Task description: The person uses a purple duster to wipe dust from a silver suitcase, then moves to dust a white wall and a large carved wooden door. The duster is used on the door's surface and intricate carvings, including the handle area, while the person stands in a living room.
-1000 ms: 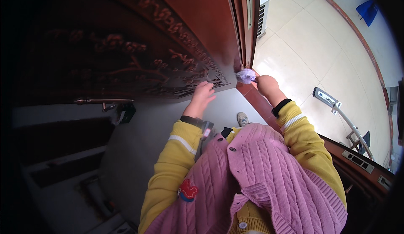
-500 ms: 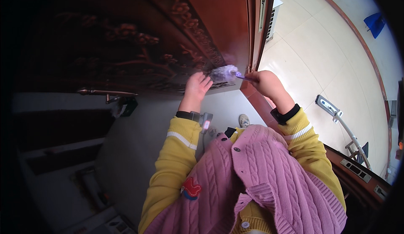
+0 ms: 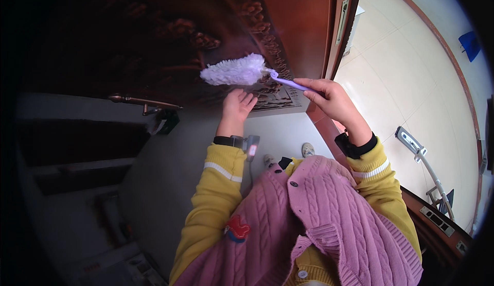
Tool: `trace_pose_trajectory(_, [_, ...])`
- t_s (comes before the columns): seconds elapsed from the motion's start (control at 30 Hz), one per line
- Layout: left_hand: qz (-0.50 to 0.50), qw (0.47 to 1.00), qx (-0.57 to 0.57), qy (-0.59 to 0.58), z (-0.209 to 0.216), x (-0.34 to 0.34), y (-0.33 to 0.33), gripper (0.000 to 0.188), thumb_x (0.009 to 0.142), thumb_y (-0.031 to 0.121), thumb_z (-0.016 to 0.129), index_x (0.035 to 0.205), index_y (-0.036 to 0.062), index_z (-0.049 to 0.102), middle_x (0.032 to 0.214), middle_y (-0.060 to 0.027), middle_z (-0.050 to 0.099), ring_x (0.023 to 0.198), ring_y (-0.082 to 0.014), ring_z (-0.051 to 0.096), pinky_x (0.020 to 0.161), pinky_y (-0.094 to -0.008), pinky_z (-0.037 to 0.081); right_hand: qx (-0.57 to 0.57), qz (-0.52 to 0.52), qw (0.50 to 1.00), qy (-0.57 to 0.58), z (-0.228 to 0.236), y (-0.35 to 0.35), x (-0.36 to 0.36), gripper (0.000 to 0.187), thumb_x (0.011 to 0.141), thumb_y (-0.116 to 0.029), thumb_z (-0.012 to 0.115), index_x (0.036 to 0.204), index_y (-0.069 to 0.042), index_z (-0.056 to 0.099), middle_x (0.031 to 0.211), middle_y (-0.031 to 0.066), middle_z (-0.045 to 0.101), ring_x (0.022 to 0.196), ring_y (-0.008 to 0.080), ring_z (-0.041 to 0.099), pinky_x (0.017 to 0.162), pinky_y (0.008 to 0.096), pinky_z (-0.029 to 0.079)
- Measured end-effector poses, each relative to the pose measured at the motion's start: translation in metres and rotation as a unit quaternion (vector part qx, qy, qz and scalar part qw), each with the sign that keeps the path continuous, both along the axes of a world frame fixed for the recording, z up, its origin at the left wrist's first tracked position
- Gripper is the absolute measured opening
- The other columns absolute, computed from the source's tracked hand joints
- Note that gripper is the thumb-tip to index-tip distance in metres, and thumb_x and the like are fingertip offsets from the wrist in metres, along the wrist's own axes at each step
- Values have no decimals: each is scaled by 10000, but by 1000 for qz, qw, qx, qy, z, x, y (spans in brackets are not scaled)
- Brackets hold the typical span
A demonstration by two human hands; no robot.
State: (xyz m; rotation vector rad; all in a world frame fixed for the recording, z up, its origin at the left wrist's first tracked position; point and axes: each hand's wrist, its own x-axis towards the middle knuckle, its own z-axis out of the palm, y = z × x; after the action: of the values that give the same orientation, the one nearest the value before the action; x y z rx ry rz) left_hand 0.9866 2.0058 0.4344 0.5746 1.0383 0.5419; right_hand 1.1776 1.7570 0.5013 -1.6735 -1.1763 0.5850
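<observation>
My right hand (image 3: 333, 100) is closed round the purple handle of a fluffy lilac duster (image 3: 234, 71). The duster's head lies over the carved face of a dark reddish-brown door (image 3: 301, 23), beside a raised floral border. Just below the duster head is my left hand (image 3: 239, 106), its fingers apart and holding nothing. Whether its fingertips touch the door I cannot tell.
A bronze-coloured door handle (image 3: 144, 102) juts out at the left. On the right, a floor mop or broom with a grey head (image 3: 410, 141) lies over pale tiles (image 3: 391, 75). A blue object (image 3: 469, 46) is at the far right. The door frame (image 3: 437, 218) shows at lower right.
The duster has swept left and slightly up across the carving, and its head now shows at full length. My right hand has shifted a little right; my left hand stays nearly in place.
</observation>
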Motion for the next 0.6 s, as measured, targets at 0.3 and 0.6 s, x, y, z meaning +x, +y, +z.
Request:
trace_pose_trajectory(0.3, [21,994,48,-91,55,-33,29,323,974,100,529,1262,-48,521,1351,-196,554,1301,-370,523,1155,-553,409,52,-5,990,-132,19,33,-32,307,899,-56,698,1204,-76,728,836,148,672,758,279,635,706,367,515])
trace_pose_trajectory(0.6, [67,989,57,-118,70,-70,63,343,969,87,558,1296,-5,509,1315,-197,560,1301,-360,527,1126,-541,452,131,-21,989,-67,75,44,-54,349,936,-17,668,1278,-78,706,855,81,657,774,170,608,715,292,489])
